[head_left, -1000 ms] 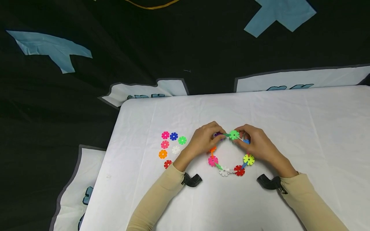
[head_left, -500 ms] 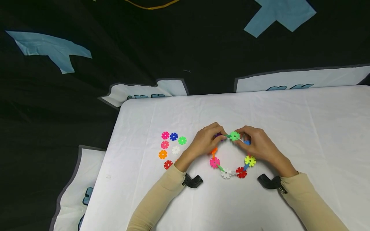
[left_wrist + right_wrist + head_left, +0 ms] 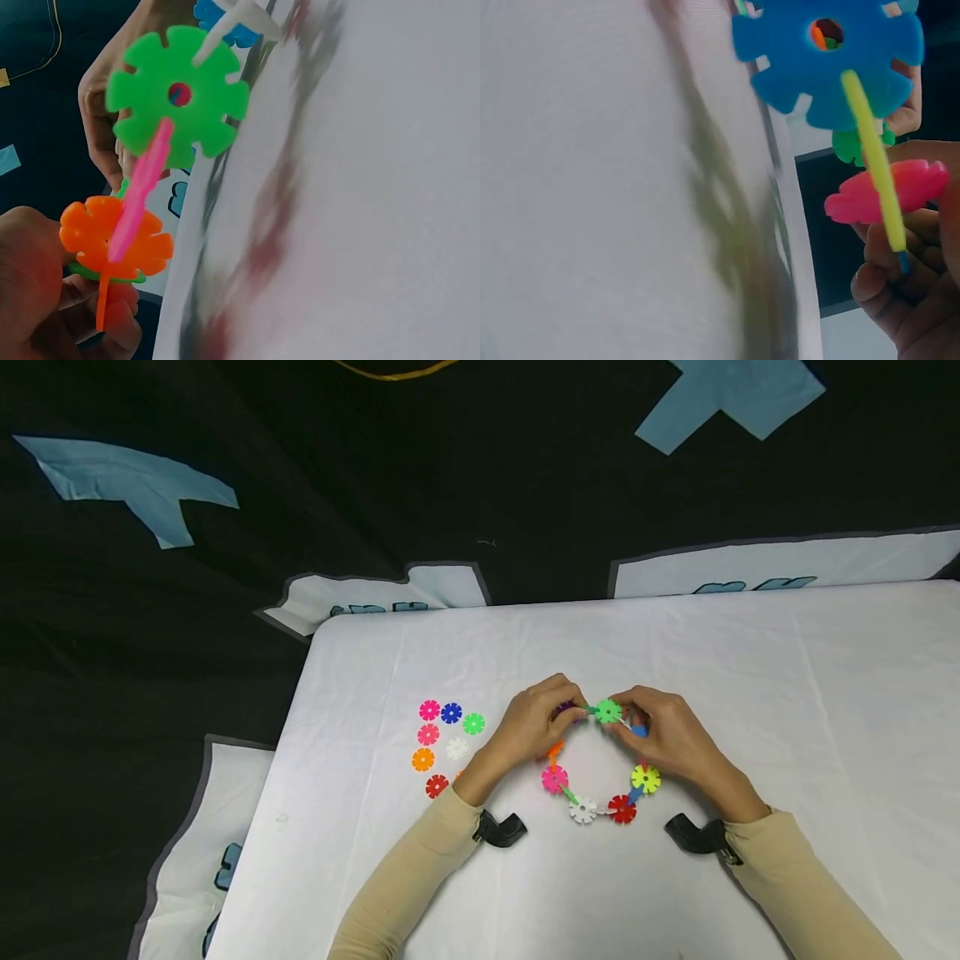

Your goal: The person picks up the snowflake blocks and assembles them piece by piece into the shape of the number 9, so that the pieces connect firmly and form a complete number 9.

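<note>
Slotted plastic flower discs are linked into a ring, which my two hands hold up by its far side. My left hand (image 3: 536, 718) pinches the chain near a purple disc (image 3: 565, 706). My right hand (image 3: 663, 731) grips beside the light green disc (image 3: 608, 711), where the fingers partly hide a blue disc (image 3: 639, 730). Nearer me hang pink (image 3: 555, 779), white (image 3: 582, 810), red (image 3: 622, 809) and yellow (image 3: 646, 778) discs. An orange disc (image 3: 112, 232) is close to my left fingers in the left wrist view; a pink disc (image 3: 885, 191) is by my right fingers in the right wrist view.
Loose discs lie left of my left hand, among them a blue one (image 3: 452, 713), a white one (image 3: 457, 748) and a red one (image 3: 437, 786). My left forearm partly covers another. A white cloth covers the table (image 3: 825, 710); a dark patterned cloth (image 3: 480, 485) lies beyond.
The ring has shifted only slightly, its near side swinging a little right and then back. Both hands keep their hold in nearly the same place.
</note>
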The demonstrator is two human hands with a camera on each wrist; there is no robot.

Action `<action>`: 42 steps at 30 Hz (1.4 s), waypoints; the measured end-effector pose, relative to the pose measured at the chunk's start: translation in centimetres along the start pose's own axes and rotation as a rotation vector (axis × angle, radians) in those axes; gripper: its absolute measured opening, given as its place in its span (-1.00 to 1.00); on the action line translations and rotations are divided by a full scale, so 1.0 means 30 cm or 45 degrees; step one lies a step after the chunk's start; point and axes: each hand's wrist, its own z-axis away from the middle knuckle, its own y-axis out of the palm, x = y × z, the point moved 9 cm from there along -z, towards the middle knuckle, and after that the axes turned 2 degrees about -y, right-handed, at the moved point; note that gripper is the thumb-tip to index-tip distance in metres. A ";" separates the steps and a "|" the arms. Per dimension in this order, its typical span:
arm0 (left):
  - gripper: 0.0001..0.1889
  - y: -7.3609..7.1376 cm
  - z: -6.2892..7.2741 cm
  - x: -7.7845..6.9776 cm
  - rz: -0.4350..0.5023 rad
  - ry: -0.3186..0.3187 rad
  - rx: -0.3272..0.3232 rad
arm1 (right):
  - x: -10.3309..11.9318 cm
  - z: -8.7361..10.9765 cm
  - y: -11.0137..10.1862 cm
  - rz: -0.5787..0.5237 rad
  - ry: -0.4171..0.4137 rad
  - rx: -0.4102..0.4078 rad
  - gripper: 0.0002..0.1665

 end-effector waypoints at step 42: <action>-0.38 -0.108 0.064 0.106 0.088 -0.102 0.222 | -0.097 0.025 0.055 0.034 0.272 0.362 -0.62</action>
